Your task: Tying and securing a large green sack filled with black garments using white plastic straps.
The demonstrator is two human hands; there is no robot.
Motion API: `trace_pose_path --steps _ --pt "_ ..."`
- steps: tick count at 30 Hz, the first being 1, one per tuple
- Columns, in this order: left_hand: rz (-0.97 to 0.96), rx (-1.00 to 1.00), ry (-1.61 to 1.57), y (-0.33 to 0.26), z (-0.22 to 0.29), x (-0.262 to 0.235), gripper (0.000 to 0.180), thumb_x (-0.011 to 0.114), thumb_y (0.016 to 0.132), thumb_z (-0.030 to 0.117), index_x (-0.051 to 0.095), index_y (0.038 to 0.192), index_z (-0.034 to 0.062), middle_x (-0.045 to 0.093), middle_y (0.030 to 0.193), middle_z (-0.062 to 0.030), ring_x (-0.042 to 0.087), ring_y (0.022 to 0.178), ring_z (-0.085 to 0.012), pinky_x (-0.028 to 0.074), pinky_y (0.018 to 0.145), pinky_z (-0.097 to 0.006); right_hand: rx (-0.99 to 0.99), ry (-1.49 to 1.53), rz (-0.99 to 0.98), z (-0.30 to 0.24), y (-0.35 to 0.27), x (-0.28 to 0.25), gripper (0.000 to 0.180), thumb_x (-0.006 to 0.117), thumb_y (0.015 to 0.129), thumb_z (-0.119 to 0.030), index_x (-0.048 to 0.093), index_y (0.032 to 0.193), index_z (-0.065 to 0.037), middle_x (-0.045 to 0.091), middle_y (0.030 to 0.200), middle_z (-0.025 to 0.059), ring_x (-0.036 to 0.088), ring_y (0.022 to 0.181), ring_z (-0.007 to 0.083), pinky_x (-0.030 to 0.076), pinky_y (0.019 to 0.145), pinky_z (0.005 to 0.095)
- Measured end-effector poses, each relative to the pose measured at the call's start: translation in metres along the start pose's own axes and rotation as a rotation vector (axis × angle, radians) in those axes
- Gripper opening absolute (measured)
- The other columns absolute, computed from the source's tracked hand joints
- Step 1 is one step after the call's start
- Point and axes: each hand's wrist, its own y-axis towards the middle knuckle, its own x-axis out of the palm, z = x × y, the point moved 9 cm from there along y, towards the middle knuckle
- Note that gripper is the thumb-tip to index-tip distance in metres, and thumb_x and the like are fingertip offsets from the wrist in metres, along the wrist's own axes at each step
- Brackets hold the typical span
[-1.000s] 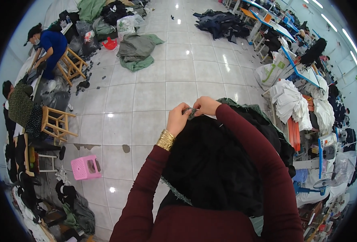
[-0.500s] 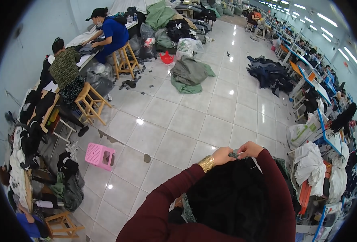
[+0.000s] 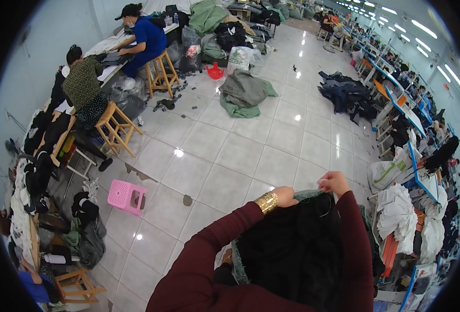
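Observation:
A big green woven sack [image 3: 239, 264] stands before me, its mouth open and black cloth [image 3: 292, 249] filling it. At the far side of the mouth my left hand [image 3: 284, 197], above a gold bracelet, is closed on the sack's frayed rim. To its right my right hand [image 3: 334, 183] is raised just over the rim, thumb and fingers pinched together. What sits in that pinch is too small to make out. A thin pale thread loops over the cloth below the right hand. A stretch of green rim shows between both hands.
A pink plastic stool [image 3: 127, 197] stands on the tiles to the left. Ahead lie a grey-green cloth heap [image 3: 245, 91] and a dark garment pile [image 3: 347, 96]. White cloth bundles [image 3: 399, 210] hang at the right. Two people sit working at the left-hand table.
My hands, close together before, have moved apart. The right one has gone up and to the right, and the rim between them is now spread out.

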Motion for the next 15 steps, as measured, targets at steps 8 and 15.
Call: trace_pose_path --steps 8,15 --pt "-0.142 0.082 -0.342 -0.003 0.010 0.003 0.034 0.069 0.066 0.027 0.062 0.086 0.0000 0.061 0.077 -0.0186 0.059 0.074 -0.0267 0.044 0.066 -0.034 -0.268 -0.432 -0.009 -0.009 -0.011 0.054 0.015 0.063 0.069 -0.009 0.061 0.078 0.002 0.060 0.063 0.0074 0.057 0.059 0.0148 0.045 0.055 0.0279" --pt "0.286 0.113 -0.257 -0.019 0.004 -0.021 0.023 0.067 0.067 0.024 0.063 0.077 0.0038 0.052 0.080 -0.0151 0.051 0.080 -0.0303 0.041 0.070 -0.037 -0.056 -0.206 -0.354 0.030 -0.007 0.078 0.019 0.060 0.069 -0.007 0.062 0.085 0.003 0.062 0.071 0.0058 0.056 0.066 0.0127 0.044 0.064 0.0251"
